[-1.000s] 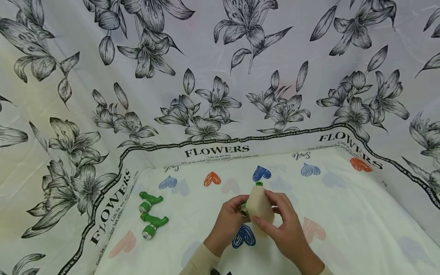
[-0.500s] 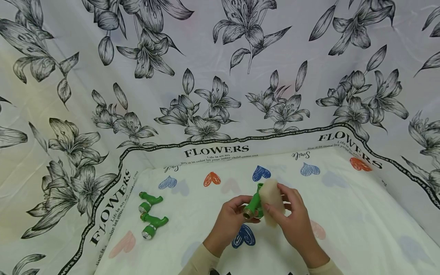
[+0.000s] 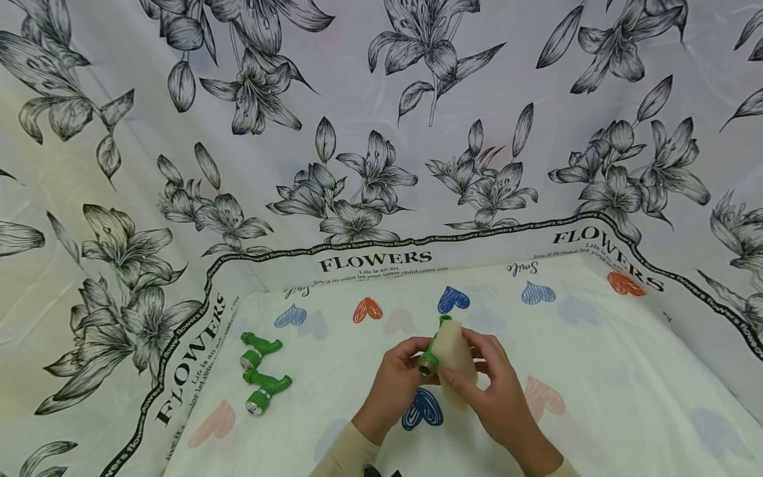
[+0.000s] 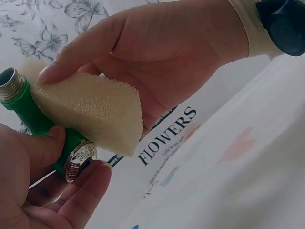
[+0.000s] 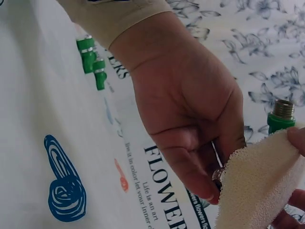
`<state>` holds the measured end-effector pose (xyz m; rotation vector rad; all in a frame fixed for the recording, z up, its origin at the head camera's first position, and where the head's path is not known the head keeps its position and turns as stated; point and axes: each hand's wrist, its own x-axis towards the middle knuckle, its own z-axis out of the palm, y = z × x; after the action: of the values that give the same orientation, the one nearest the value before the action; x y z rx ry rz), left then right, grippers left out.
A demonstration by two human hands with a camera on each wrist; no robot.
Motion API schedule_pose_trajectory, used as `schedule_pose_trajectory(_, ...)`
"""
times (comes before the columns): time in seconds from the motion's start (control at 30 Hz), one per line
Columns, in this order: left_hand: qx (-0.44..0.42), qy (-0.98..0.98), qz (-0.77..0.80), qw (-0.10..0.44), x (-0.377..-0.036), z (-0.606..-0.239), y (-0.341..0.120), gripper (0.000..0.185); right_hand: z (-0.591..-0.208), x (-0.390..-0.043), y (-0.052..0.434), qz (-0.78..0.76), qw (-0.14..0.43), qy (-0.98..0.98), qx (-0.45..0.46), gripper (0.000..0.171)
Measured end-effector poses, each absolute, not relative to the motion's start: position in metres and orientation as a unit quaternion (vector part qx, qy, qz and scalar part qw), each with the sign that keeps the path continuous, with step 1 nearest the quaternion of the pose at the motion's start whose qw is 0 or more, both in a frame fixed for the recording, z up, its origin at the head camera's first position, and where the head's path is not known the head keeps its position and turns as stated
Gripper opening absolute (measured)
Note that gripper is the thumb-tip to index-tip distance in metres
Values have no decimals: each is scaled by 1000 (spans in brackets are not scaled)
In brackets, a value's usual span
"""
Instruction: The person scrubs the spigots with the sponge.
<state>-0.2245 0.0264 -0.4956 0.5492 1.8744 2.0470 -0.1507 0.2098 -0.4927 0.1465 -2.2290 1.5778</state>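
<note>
A green tap (image 3: 428,362) with a bare metal threaded end is held in my left hand (image 3: 390,384), above the cloth. In the left wrist view, the thumb and fingers of that hand grip the tap (image 4: 35,117) near its shiny metal cap (image 4: 78,161). My right hand (image 3: 503,384) holds a cream-coloured sponge block (image 3: 456,361), thumb on the near face and fingers behind. The sponge (image 4: 95,107) lies against the side of the tap's green body. From the right wrist view, the sponge (image 5: 259,183) hides most of the tap, leaving its threaded end (image 5: 282,114) visible.
Two similar green taps, a farther one (image 3: 260,348) and a nearer one (image 3: 266,391), lie at the left on a white cloth (image 3: 334,351) printed with hearts. A flower-printed curtain (image 3: 381,199) stands behind and at both sides.
The sponge swung right, baring more of the tap, then came back left over its side. Both hands keep their holds, and the two taps at the left stay put.
</note>
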Motion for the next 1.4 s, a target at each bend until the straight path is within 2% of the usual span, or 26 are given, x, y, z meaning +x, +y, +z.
schedule_pose_trajectory(0.33, 186, 680, 696, 136, -226, -499, 23, 37, -486, -143, 204, 585, 171, -786, 104, 61)
schedule_pose_trajectory(0.67, 181, 674, 702, 142, -225, -499, 23, 41, -490, -148, 207, 560, 201, -800, 85, 63)
schedule_pose_trajectory(0.93, 210, 637, 724, 164, -222, -498, 24, 29, -496, -155, 216, 539, 225, -810, 50, 65)
schedule_pose_trajectory(1.17, 217, 627, 728, 175, -221, -497, 24, 30, -496, -159, 222, 548, 220, -807, 7, 65)
schedule_pose_trajectory(1.4, 214, 641, 719, 165, -221, -498, 23, 28, -496, -155, 216, 565, 204, -799, 27, 63)
